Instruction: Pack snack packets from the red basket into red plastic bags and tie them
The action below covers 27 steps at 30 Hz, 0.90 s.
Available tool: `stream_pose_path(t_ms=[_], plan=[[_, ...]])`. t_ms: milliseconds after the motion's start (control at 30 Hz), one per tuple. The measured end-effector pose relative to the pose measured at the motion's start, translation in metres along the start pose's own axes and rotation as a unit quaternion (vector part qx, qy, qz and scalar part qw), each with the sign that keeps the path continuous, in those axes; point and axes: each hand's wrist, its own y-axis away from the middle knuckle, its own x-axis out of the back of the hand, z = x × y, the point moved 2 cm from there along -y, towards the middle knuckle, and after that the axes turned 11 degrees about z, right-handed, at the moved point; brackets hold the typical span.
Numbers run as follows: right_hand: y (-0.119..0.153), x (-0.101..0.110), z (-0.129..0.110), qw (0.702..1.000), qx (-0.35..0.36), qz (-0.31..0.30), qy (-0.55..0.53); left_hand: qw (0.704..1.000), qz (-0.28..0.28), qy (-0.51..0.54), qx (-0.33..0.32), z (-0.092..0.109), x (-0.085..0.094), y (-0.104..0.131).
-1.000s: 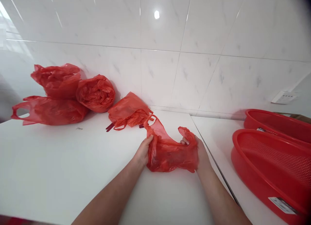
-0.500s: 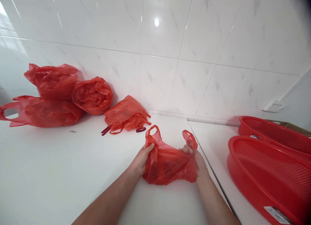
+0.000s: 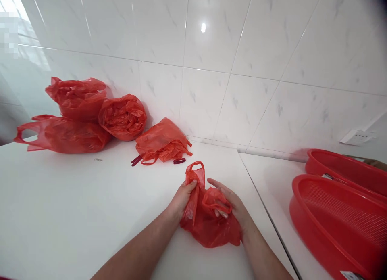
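Observation:
Between my hands is a thin red plastic carrier bag (image 3: pixel 208 231) with two loop handles, crumpled and sagging above the white table. My left hand (image 3: pixel 183 197) is closed on its left side, the thumb pressed on the gathered plastic just below the upright left handle. My right hand (image 3: pixel 234 203) holds the right side. One of its digits stretches out to the left above the bag, while other fingertips show through the folded-over right handle. Part of the right hand's fingers is hidden by the plastic.
Red bags stuffed with plastic (image 3: pixel 122 116) lie against the tiled wall at the back left. A flatter red bag (image 3: pixel 165 136) lies nearer, with dark red strips (image 3: pixel 179 161) beside it. Red oval mesh baskets (image 3: pixel 305 215) stand at the right, past the table seam.
My right hand has moved left, closer to my left hand, folding the right handle inward over the bag. The bag has narrowed and hangs lower. The view has shifted slightly left.

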Motion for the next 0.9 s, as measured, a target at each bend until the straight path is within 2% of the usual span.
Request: stream_pose_path(t_ms=[133,233,333,400,467,533,600,633,700,767,833,900], plan=[[0.004,-0.006,0.004,0.999,-0.005,-0.041,-0.026,0.998,-0.015,-0.059,-0.027,-0.002,-0.003,0.003],[0.002,-0.006,0.008,0.999,-0.005,-0.043,0.008,0.988,-0.087,-0.124,-0.028,-0.004,-0.011,0.011],[-0.005,-0.001,0.013,0.999,-0.002,-0.012,0.045,0.969,-0.154,-0.194,-0.003,-0.010,-0.016,0.017],[-0.011,0.003,0.016,0.999,0.000,0.005,0.043,0.964,-0.132,-0.229,-0.025,-0.012,-0.015,0.017],[-0.018,0.007,0.018,1.000,-0.003,0.024,0.017,0.961,-0.080,-0.246,-0.095,-0.009,-0.014,0.018],[-0.023,0.011,0.020,0.999,-0.010,0.042,-0.011,0.949,-0.055,-0.250,-0.183,-0.004,-0.015,0.023],[-0.025,0.013,0.022,0.998,-0.019,0.054,-0.027,0.933,-0.070,-0.251,-0.248,0.001,-0.019,0.031],[-0.025,0.013,0.023,0.998,-0.023,0.057,-0.029,0.929,-0.087,-0.250,-0.260,0.003,-0.022,0.035],[-0.023,0.014,0.023,0.997,-0.026,0.070,-0.033,0.932,-0.122,-0.239,-0.245,0.004,-0.025,0.039],[-0.022,0.014,0.023,0.996,-0.028,0.080,-0.034,0.943,-0.130,-0.225,-0.206,0.003,-0.025,0.036],[-0.022,0.015,0.023,0.996,-0.039,0.078,-0.034,0.949,-0.102,-0.232,-0.186,0.002,-0.020,0.028],[-0.024,0.016,0.023,0.997,-0.055,0.049,-0.035,0.947,-0.045,-0.255,-0.191,0.002,-0.011,0.016]])
